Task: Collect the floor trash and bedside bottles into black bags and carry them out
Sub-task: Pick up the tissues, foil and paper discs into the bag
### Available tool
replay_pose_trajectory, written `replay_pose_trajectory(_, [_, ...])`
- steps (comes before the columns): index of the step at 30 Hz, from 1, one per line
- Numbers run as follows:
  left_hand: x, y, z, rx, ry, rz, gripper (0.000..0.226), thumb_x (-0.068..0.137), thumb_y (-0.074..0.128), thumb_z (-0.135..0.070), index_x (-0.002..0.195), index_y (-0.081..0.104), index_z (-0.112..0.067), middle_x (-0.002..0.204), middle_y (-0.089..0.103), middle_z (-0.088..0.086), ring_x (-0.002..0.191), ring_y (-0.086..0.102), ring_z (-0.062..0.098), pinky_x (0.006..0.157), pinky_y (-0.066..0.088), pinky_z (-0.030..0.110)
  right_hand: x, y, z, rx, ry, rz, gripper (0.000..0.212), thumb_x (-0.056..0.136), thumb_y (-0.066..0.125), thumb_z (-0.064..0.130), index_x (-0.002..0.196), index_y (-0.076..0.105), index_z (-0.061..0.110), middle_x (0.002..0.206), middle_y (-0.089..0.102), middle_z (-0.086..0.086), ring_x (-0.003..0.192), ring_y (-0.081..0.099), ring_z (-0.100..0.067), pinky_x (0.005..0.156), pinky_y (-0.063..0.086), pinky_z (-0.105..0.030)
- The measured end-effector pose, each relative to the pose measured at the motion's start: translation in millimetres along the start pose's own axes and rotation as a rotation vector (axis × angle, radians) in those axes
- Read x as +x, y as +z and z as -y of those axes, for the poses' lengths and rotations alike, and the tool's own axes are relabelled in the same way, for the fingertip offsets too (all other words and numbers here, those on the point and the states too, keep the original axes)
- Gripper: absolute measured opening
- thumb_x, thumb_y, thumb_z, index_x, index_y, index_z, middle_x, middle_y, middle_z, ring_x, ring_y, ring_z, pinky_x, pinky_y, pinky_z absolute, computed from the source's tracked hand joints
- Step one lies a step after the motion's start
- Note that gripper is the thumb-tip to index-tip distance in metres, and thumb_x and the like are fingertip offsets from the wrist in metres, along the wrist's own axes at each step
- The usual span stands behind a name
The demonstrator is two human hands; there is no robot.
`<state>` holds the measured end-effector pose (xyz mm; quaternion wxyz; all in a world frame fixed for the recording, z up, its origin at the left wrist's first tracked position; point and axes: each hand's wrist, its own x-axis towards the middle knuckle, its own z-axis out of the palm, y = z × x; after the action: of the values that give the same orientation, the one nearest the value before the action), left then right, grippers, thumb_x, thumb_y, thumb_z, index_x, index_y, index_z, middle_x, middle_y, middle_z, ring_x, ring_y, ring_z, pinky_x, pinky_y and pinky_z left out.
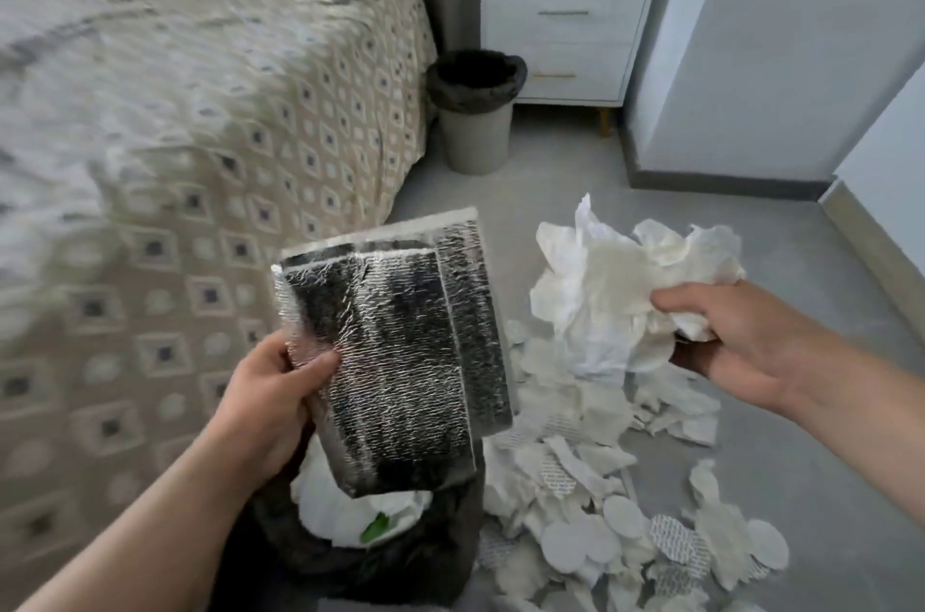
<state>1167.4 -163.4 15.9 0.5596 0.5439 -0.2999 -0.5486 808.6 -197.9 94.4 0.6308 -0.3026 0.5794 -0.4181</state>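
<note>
Now left hand (273,403) grips a foil-looking pouch (400,361), right hand (736,341) crumpled paper (615,291); floor scraps' (673,544) print blurred.

Bed (200,135) left, bin (475,115) between bed and nightstand (565,25), scraps (600,501) right

Soft, even daylight with a cool grey cast; source out of view. Foil pouch (400,351) at centre glints in fine speckles, no hard glare. Crumpled paper (615,291) just right of pouch: brightest patch, folds nearly washed out. Black bag (380,571) below pouch loses detail in the dark. Faint shadows under paper scraps (575,536) lower right of pouch. Bedspread (200,135) left of pouch smeared by motion blur. Bin (475,130) and nightstand (565,25) beyond pouch soft. Wall (741,60) right of pouch leans, wide-angle bend.
</note>
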Motion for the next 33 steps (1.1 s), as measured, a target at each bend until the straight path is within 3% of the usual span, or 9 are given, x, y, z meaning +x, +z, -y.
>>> replay_pose_trajectory(5, [20,-60,54,0.333,-0.057,-0.319,0.019,0.079,0.066,0.006,0.084,0.062,-0.012,0.082,0.068,0.012,0.085,0.061,0.03,0.085,0.048,0.046,0,38,-10,-0.069,0.036,0.057,0.015,0.085,0.058,-0.003,0.096,0.067,0.002,0.083,0.075,-0.011,0.076,0.073,-0.026,0.074,0.06,-0.043])
replay_pose_trajectory(8, [28,-58,75,0.621,-0.038,-0.364,0.022,0.072,0.072,0.005,0.078,0.062,-0.014,0.077,0.067,0.009,0.077,0.062,0.027,0.073,0.048,0.037,6,54,-16,-0.084,0.058,0.071,0.022,0.084,0.059,-0.004,0.103,0.067,0.004,0.091,0.075,-0.012,0.079,0.073,-0.023,0.07,0.061,-0.039])
replay_pose_trajectory(12, [41,-52,93,1.17,-0.012,-0.284,0.012,0.074,0.065,-0.019,0.068,0.055,-0.017,0.064,0.059,-0.003,0.062,0.056,0.022,0.054,0.038,0.029,15,62,-23,-0.096,0.079,0.084,0.026,0.084,0.057,-0.005,0.107,0.066,0.003,0.097,0.075,-0.014,0.087,0.072,-0.027,0.072,0.06,-0.039])
replay_pose_trajectory(16, [55,-49,109,1.522,-0.101,-0.099,0.006,0.08,0.053,-0.025,0.083,0.055,-0.02,0.087,0.065,0.002,0.087,0.064,0.027,0.067,0.047,0.033,25,66,-32,-0.117,0.105,0.082,0.028,0.084,0.057,-0.004,0.11,0.066,0.002,0.106,0.072,-0.018,0.096,0.069,-0.031,0.072,0.06,-0.038])
replay_pose_trajectory(19, [57,-44,110,1.513,-0.158,-0.068,0.017,0.081,0.059,-0.027,0.095,0.053,-0.017,0.101,0.067,0.006,0.095,0.064,0.029,0.073,0.048,0.033,27,71,-40,-0.137,0.126,0.093,0.027,0.082,0.058,-0.005,0.107,0.067,0.001,0.104,0.073,-0.019,0.096,0.069,-0.033,0.079,0.058,-0.043])
replay_pose_trajectory(24, [33,-45,86,1.066,-0.095,-0.231,0.057,0.066,0.082,-0.028,0.106,0.042,-0.02,0.102,0.062,0.001,0.099,0.062,0.027,0.071,0.04,0.03,24,88,-56,-0.239,0.132,0.16,0.02,0.083,0.06,-0.009,0.095,0.07,0.003,0.091,0.076,-0.015,0.081,0.073,-0.027,0.073,0.06,-0.039])
replay_pose_trajectory(28, [4,-71,77,1.12,0.08,-0.35,0.075,0.071,0.078,-0.037,0.133,0.04,-0.018,0.123,0.056,0.001,0.117,0.05,0.022,0.092,0.045,0.039,23,114,-85,-0.53,-0.018,0.265,0.023,0.076,0.067,-0.011,0.072,0.071,0.012,0.07,0.074,0.0,0.069,0.071,-0.01,0.058,0.051,-0.017])
replay_pose_trajectory(30, [0,-89,86,1.233,0.055,-0.304,0.071,0.078,0.07,-0.04,0.137,0.04,-0.013,0.132,0.052,0.011,0.125,0.044,0.029,0.102,0.04,0.043,27,134,-107,-0.674,-0.094,0.359,0.026,0.074,0.068,-0.008,0.067,0.068,0.017,0.065,0.071,0.008,0.065,0.066,0.001,0.061,0.048,-0.012])
replay_pose_trajectory(33, [0,-98,95,1.168,0.049,-0.234,0.044,0.088,0.061,-0.021,0.128,0.051,-0.005,0.128,0.055,0.015,0.12,0.048,0.03,0.101,0.038,0.039,45,165,-148,-0.913,-0.211,0.513,0.005,0.074,0.065,0.017,0.075,0.067,0.022,0.078,0.071,0.008,0.078,0.064,-0.004,0.068,0.052,-0.025])
